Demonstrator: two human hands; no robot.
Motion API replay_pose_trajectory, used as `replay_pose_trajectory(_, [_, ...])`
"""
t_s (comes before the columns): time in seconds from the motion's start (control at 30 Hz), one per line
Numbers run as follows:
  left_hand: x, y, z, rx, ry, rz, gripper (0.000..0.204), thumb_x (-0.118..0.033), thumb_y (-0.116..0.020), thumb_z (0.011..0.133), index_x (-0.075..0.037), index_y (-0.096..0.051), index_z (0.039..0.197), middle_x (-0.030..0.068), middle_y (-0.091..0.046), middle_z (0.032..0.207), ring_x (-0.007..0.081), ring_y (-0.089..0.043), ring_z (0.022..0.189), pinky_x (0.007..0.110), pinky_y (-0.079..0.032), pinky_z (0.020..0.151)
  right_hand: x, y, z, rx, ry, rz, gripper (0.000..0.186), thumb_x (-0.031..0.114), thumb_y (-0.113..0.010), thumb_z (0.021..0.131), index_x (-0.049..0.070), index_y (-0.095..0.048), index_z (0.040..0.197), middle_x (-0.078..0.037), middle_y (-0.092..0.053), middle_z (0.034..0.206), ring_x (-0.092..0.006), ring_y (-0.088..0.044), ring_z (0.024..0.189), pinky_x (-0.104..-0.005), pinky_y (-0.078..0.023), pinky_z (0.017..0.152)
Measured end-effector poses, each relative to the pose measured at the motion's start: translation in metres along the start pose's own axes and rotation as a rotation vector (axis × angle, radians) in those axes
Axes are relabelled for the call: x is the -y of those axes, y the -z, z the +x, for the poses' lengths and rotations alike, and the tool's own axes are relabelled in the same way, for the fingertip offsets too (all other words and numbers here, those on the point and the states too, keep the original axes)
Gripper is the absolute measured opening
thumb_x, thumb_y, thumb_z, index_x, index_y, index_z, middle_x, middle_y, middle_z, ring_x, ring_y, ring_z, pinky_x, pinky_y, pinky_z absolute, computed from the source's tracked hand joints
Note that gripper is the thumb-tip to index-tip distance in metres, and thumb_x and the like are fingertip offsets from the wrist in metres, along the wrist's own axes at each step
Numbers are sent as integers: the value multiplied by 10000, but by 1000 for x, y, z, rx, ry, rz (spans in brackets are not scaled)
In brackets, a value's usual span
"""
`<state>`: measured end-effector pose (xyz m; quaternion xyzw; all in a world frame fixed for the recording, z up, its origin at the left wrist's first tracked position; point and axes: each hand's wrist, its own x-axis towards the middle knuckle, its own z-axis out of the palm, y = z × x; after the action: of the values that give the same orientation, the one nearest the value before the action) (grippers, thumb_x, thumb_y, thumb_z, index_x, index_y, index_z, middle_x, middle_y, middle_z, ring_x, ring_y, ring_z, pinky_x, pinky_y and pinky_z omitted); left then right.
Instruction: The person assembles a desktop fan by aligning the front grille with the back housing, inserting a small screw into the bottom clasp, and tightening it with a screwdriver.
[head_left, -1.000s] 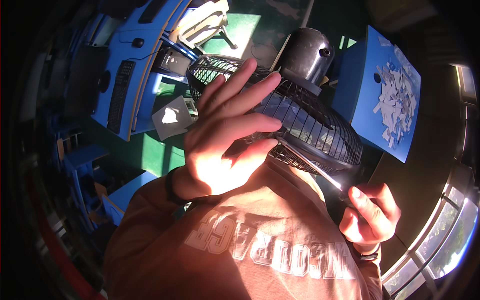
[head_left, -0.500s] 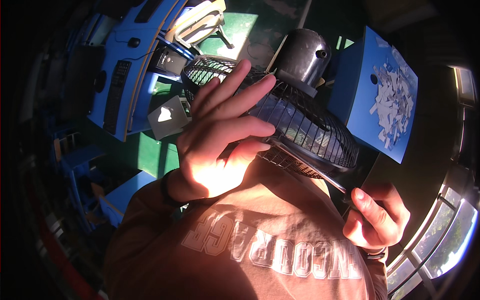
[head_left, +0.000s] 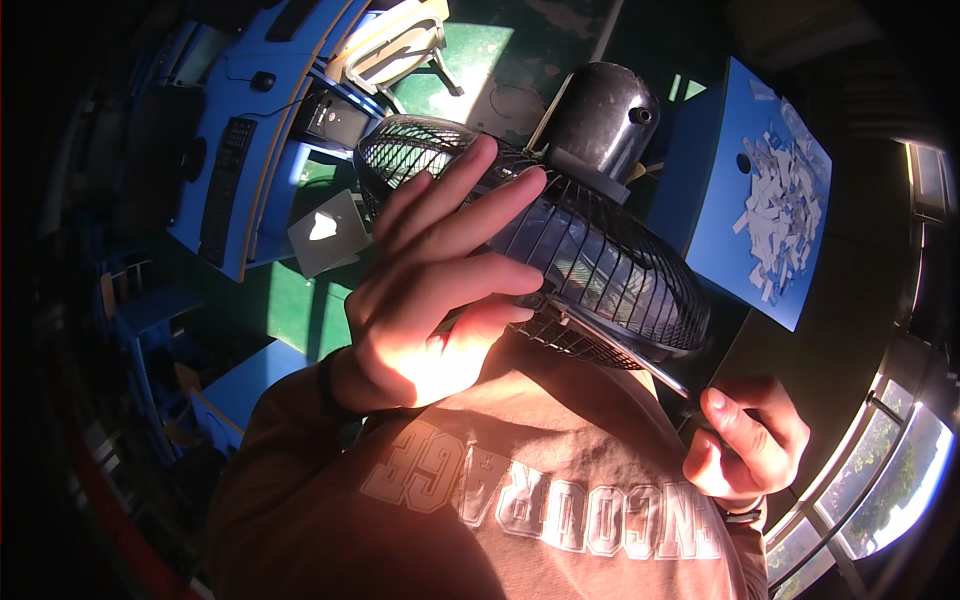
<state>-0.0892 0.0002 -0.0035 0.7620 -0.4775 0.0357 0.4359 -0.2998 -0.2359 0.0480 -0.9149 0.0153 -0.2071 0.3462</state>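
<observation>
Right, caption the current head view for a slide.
Left hand at a black caged fan, right hand holding a slim metal-shafted tool up to it.

A black wire-caged fan point(head_left: 620, 255) with a glossy black cylindrical housing point(head_left: 600, 125) sits tilted above a brown sweatshirt point(head_left: 400, 530). At the fan's near rim are the thumb and forefinger of the bare left hand point(head_left: 430, 290), other fingers spread over the cage. Right of the fan, the bare right hand point(head_left: 750, 445) grips a slim silver-shafted tool point(head_left: 645, 363), its tip toward that rim. Beyond the fan's right side, white paper scraps point(head_left: 785, 215) cover part of a blue tabletop point(head_left: 712, 215); left of the fan lies a black keyboard point(head_left: 222, 195).
</observation>
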Motion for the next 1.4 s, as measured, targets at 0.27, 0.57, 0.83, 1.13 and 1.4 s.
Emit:
replay_pose_trajectory(0.27, [2,-4,0,-34,-54,-3,181,-180,-821,901,-61,-728,1000,222,-735,1378,413,-610,1425,475,-394,1200,-3,-1,-12,-67,-13,71,397,55,-805,792,95,-837,1185,-95,-738,869,-147,-633,657,-251,-494,598])
replay_pose_trajectory(0.57, [4,-3,2,-1,-68,-11,208,-155,-815,924,-48,-696,1056,246,-710,1410,441,-573,1455,509,-368,1220,-27,15,-28,-275,-117,20,362,272,-808,946,-14,-803,1167,-141,-698,842,-179,-634,680,-261,-460,603])
replay_pose_trajectory(0.83, [-1,-24,-8,-85,-25,42,294,-327,-656,1079,-41,-589,1071,335,-690,1378,538,-535,1447,619,-305,1248,-178,52,-113,-713,-588,249,391,-27,-651,987,-34,-721,1372,-54,-686,847,-29,-480,576,-180,-342,525])
replay_pose_trajectory(1.13, [12,-18,-22,-59,-73,162,246,-268,-535,1138,-24,-524,1171,370,-576,1500,570,-395,1532,705,-237,1269,-424,7,-236,-879,-940,205,327,92,-696,1000,61,-785,1313,47,-642,786,-23,-510,657,-223,-394,591])
replay_pose_trajectory(1.4, [17,-14,-31,-129,-28,231,297,-207,-683,1047,-92,-530,1275,316,-542,1567,550,-388,1544,685,-240,1283,-559,-44,-288,-802,-1040,-40,318,150,-705,976,131,-772,1287,-18,-631,733,-99,-562,667,-298,-472,629])
